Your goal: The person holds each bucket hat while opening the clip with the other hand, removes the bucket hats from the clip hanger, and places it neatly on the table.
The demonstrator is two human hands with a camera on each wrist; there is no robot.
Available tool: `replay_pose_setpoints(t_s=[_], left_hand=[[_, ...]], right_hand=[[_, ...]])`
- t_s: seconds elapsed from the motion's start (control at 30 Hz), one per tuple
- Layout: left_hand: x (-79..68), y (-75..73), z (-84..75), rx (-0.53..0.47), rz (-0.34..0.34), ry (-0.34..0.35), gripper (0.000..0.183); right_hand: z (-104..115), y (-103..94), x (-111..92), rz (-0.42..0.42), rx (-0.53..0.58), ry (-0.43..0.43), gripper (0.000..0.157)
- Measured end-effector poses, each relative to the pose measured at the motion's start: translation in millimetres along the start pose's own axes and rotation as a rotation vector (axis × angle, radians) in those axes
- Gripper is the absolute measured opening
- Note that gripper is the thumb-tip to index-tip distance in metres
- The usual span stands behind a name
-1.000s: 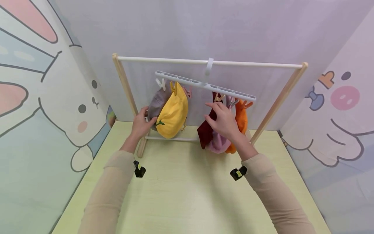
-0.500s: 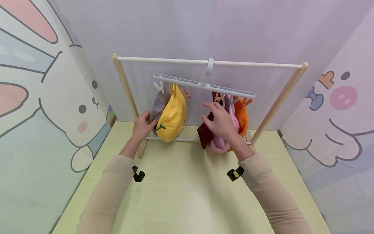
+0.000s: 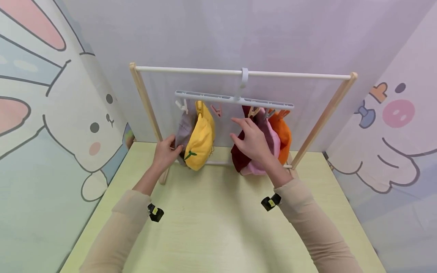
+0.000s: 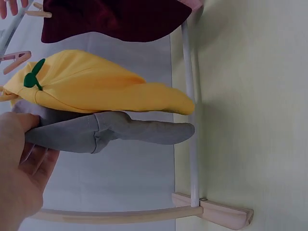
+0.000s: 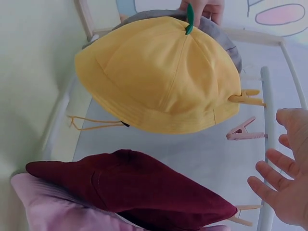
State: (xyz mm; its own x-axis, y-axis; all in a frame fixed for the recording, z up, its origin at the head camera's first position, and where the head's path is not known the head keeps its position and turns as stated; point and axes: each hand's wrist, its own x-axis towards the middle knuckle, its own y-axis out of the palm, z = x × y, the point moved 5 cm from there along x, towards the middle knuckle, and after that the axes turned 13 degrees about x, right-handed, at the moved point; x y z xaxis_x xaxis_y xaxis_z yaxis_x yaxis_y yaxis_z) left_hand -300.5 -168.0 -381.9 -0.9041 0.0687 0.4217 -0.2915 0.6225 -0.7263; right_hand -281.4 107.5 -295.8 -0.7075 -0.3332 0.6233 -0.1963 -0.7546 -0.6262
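My left hand (image 3: 165,152) grips a grey hat (image 4: 115,132), thumb on one side and fingers on the other. Against it hangs a yellow bucket hat (image 5: 159,77) with a green sprout on its crown, held by a yellow clip (image 5: 247,97). A white clip (image 3: 182,106) is above the grey hat; whether it bites the cloth I cannot tell. My right hand (image 3: 252,139), fingers spread and holding nothing, is in front of a dark red hat (image 5: 130,183). Beside that hang a pink-purple hat (image 3: 273,142) and an orange hat (image 3: 284,136).
A pale clip hanger (image 3: 211,97) hooks over the white rod (image 3: 191,70) of a wooden-legged rack (image 3: 322,121). A pink clip (image 5: 246,132) hangs between the two hat groups without a hat. The rack stands on a pale yellow tabletop (image 3: 205,220) before printed cloth walls.
The hanger's left end has dropped and its right end has risen, so it is nearer level. My left hand has moved slightly down with the grey hat; the right hand has shifted left.
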Motion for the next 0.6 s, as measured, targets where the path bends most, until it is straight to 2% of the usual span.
replay_pose_setpoints(t_s=[0.33, 0.6], left_hand=[[-18.0, -8.6, -10.3, 0.024, -0.017, 0.051, 0.019], [-29.8, -16.9, -17.1, 0.047, -0.035, 0.085, 0.016]], right_hand=[[5, 10.4, 1, 0.039, 0.018, 0.049, 0.046], [13, 18.3, 2, 0.019, 0.035, 0.027, 0.047]])
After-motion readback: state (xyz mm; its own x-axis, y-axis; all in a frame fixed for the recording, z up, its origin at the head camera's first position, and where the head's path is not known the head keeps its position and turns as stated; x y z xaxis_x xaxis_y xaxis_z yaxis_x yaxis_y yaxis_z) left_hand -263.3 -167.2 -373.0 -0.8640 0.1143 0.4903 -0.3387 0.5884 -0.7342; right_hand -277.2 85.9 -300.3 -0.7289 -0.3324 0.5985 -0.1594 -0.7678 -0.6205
